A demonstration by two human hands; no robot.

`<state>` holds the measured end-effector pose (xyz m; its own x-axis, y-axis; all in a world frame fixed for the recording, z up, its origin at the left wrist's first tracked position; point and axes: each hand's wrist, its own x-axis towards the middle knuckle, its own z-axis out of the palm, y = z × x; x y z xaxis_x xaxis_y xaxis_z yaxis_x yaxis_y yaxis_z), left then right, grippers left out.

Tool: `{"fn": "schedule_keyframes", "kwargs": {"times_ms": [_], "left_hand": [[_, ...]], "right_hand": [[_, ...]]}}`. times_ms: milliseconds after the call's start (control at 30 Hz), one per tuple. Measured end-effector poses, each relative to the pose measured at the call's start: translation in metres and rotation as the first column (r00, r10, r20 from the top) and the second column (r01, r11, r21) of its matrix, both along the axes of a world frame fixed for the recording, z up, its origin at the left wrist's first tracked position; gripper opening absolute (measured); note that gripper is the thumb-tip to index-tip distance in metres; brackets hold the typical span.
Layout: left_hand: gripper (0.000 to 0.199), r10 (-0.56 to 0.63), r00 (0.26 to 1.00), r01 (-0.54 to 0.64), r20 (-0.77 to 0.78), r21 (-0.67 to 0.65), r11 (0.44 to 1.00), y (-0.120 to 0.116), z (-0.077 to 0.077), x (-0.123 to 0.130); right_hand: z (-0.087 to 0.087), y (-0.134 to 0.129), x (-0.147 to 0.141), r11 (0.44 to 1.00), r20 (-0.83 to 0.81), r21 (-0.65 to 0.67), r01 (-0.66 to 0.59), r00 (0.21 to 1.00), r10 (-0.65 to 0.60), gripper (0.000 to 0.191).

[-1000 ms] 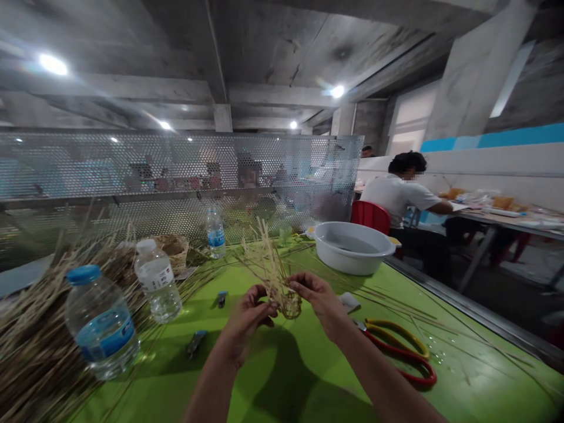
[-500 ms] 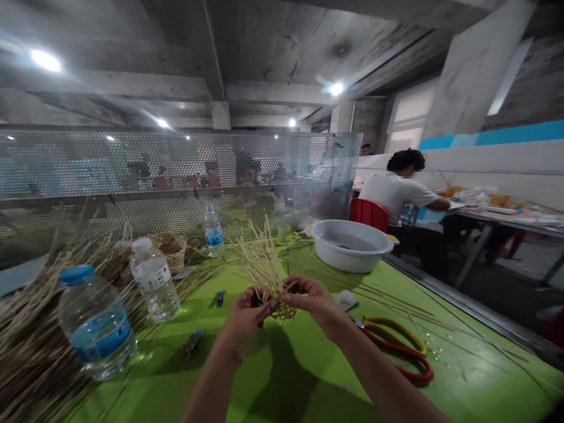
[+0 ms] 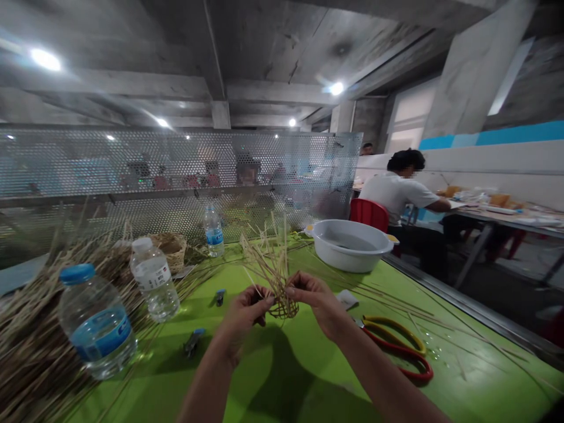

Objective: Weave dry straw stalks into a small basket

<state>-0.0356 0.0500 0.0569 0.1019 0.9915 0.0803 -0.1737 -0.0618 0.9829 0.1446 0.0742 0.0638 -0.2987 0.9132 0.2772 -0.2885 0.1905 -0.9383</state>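
A small, partly woven basket [image 3: 283, 307] of straw-coloured strips is held over the green table, its loose strips [image 3: 267, 252] fanning upward and away from me. My left hand [image 3: 250, 308] pinches the basket's left side between thumb and fingers. On the right side, my right hand [image 3: 311, 294] grips the strips just above the woven part, fingers closed. Parts of the weave are hidden behind the fingertips. Scissors with one yellow and one red handle [image 3: 412, 358] lie to the right of my right forearm. Two small clips [image 3: 192, 343] rest left of my left hand.
A white basin [image 3: 352, 249] of water stands at the back right. Three water bottles [image 3: 99, 329] stand on the left, beside heaped straw [image 3: 35, 346] and a finished-looking basket [image 3: 174, 249]. Long strips [image 3: 396, 302] cross the green table [image 3: 282, 382]. A person [image 3: 392, 194] sits at another table.
My hands have moved slightly apart, the left one a little leftward. The basket has turned, so its loose strips stand differently and more of its woven part shows between my hands.
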Motion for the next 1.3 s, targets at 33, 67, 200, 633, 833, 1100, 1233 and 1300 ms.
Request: {"fn": "schedule_keyframes", "kwargs": {"times_ms": [33, 67, 200, 633, 833, 1100, 1233, 1300], "left_hand": [[0.022, 0.001, 1.000, -0.001, -0.004, -0.005, 1.000, 0.001, -0.001, 0.000], [0.024, 0.007, 1.000, -0.007, -0.011, -0.007, 1.000, 0.002, -0.002, 0.000], [0.029, 0.035, 0.998, -0.036, -0.052, -0.012, 0.999, 0.003, -0.002, 0.001], [0.029, 0.039, 0.998, -0.039, 0.052, -0.010, 0.999, -0.001, 0.006, 0.008], [0.022, -0.009, 0.999, 0.009, 0.037, -0.001, 1.000, -0.001, 0.001, 0.006], [0.015, 0.010, 0.998, -0.006, 0.056, -0.065, 0.998, -0.004, 0.000, 0.002], [0.013, -0.009, 0.999, 0.010, 0.044, -0.031, 0.999, -0.004, 0.003, 0.001], [0.014, -0.010, 0.999, 0.012, 0.050, -0.025, 1.000, -0.004, 0.005, 0.001]], "right_hand": [[0.000, 0.000, 0.000, 1.000, -0.002, 0.000, -0.004, 1.000, 0.004, 0.022], [0.000, 0.000, 0.000, 1.000, -0.003, -0.001, -0.010, 1.000, 0.010, 0.022], [-0.001, 0.001, 0.000, 1.000, -0.002, -0.001, -0.015, 1.000, 0.015, 0.023], [-0.003, 0.002, 0.000, 0.997, -0.040, -0.044, -0.060, 0.997, 0.058, 0.026], [-0.003, 0.002, 0.000, 0.994, -0.103, -0.090, -0.055, 0.994, 0.045, 0.025], [-0.003, 0.003, 0.001, 0.996, -0.098, -0.065, -0.057, 0.994, 0.050, 0.021], [-0.003, 0.004, 0.001, 0.996, -0.105, -0.081, -0.046, 0.994, 0.038, 0.022], [-0.003, 0.003, 0.001, 0.996, -0.110, -0.078, -0.052, 0.993, 0.043, 0.021]]}}
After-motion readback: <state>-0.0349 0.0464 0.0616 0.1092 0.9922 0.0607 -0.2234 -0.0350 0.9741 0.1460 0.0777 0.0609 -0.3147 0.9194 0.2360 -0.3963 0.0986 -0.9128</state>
